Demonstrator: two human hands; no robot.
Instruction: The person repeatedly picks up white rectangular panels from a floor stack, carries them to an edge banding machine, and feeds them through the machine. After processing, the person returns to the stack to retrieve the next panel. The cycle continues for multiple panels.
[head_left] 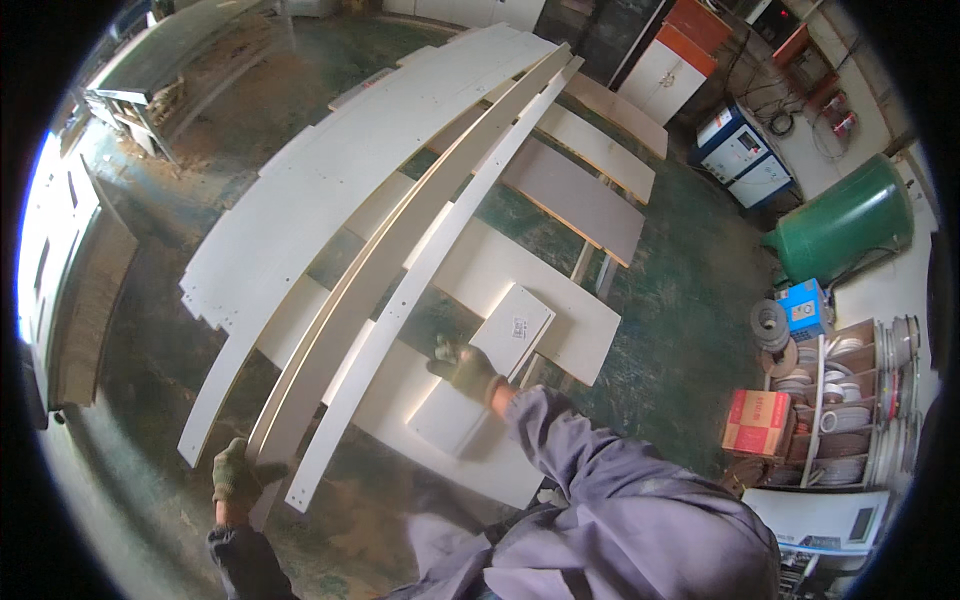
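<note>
The left hand [235, 478], in a greenish glove, is at the lower left of the frame, fingers closed around the near end of a long grey-brown strip [345, 325]. That strip's long axis runs diagonally, from the hand up to the upper centre, where its far end points toward the upper right; it looks bowed in this wide view. Just to its right, a narrow white strip [403, 300] follows nearly the same line, its holed lower end well below the centre of the frame. To the left lies a broad white panel [330, 170] with a stepped outer edge, its length slanting the same way.

The right hand [465, 367], also gloved, is near the middle of the frame, over a small white panel [500, 338] bearing a printed label. Its fingers look bent; whether they grip or merely rest there, I cannot tell. The small panel's long axis also slants from lower left to upper right.

Flat boards lie crosswise to the strips, including a grey board [580, 200] right of upper centre. A green tank [850, 220] stands at the right, above a red carton [757, 422].
</note>
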